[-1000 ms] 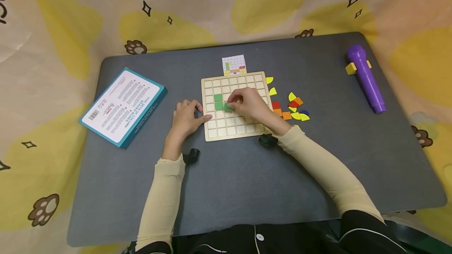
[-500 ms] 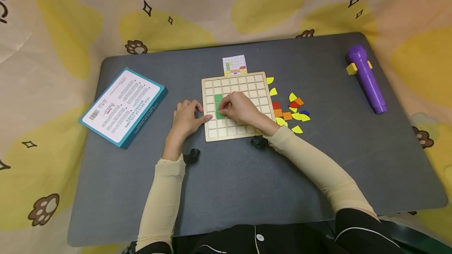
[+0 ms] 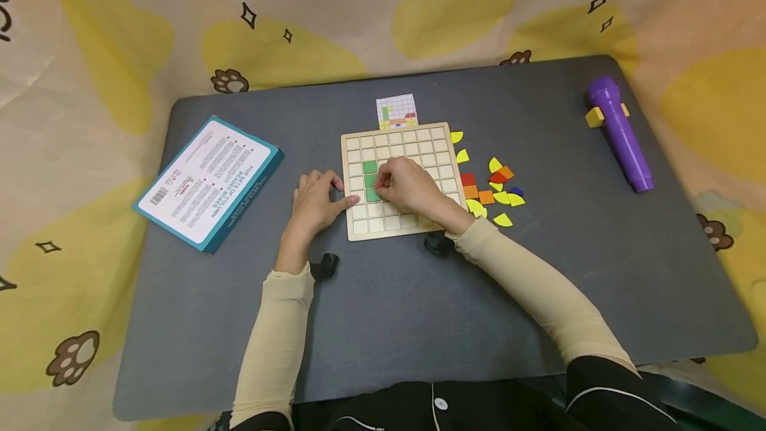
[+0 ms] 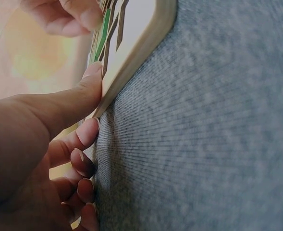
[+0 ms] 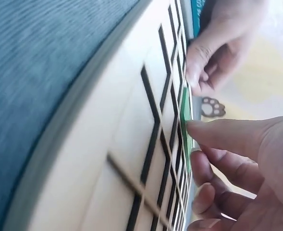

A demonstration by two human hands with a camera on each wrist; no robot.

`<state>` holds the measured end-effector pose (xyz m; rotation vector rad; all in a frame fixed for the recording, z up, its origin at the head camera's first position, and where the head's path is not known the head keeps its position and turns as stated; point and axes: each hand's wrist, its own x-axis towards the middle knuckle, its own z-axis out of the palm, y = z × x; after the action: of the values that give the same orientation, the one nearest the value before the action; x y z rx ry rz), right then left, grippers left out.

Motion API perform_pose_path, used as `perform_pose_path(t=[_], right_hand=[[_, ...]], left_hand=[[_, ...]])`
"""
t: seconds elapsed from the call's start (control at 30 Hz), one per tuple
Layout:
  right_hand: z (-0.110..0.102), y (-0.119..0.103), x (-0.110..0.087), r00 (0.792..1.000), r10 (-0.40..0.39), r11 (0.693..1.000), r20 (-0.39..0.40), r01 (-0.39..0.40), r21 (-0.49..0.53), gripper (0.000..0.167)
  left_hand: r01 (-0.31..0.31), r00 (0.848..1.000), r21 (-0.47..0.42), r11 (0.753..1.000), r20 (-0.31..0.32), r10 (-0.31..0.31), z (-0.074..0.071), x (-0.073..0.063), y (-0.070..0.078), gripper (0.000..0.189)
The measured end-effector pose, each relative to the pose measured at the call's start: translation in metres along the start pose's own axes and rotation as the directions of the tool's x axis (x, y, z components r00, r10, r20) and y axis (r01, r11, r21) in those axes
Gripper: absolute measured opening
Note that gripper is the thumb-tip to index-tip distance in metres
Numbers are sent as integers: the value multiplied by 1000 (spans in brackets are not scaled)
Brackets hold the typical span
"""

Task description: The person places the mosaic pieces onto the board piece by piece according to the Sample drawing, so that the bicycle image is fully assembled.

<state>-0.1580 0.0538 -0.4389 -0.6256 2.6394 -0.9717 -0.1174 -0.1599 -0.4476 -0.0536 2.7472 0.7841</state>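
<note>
A wooden grid board (image 3: 393,237) lies flat on the grey table, with a column of green square tiles (image 3: 370,167) in its left part. My right hand (image 3: 409,183) bends over the board. Its thumb and fingertips are at the lowest green tile (image 3: 372,195), and in the right wrist view the thumb tip meets the green tile (image 5: 186,108). At the board's left edge, my left hand (image 3: 317,201) grips the rim. The left wrist view shows its thumb (image 4: 79,98) on top and the index fingertip (image 4: 88,131) against the edge, other fingers curled by the table.
A card with a coloured grid (image 3: 396,110) shows behind the board. Right of it lie several loose yellow, orange, red and blue pieces (image 3: 487,197). A teal-edged box (image 3: 206,181) sits at left, a purple microphone (image 3: 622,132) at far right.
My right hand has moved left and down the board, bringing a green tile below the two others; over the last half second it shifts slightly right. My left hand stays at the rim.
</note>
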Motion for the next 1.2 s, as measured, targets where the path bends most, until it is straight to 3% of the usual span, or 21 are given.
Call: perform_pose_path(t=[0.17, 0.37, 0.53, 0.73, 1.0, 1.2], right_hand=[[-15, 17, -8, 998, 66, 998, -2, -66, 21, 5], [-41, 48, -19, 987, 145, 988, -65, -140, 69, 15], [-63, 72, -27, 976, 187, 982, -114, -182, 48, 20], [-83, 94, -35, 971, 211, 978, -110, -210, 19, 26], [-93, 109, -37, 972, 224, 975, -72, -224, 8, 31], [-93, 112, -36, 975, 215, 977, -55, -215, 6, 20]], left_hand=[[5, 1000, -13, 1000, -4, -5, 0, 0, 1, 41], [4, 1000, -5, 1000, -3, -4, 0, -1, 1, 42], [0, 1000, -1, 1000, 0, 0, 0, -1, 0, 42], [0, 1000, 1, 1000, -1, 0, 0, 0, 0, 42], [10, 1000, -5, 1000, 2, -10, 1, -1, 1, 42], [6, 1000, -5, 1000, 2, -6, 0, -1, 1, 42]])
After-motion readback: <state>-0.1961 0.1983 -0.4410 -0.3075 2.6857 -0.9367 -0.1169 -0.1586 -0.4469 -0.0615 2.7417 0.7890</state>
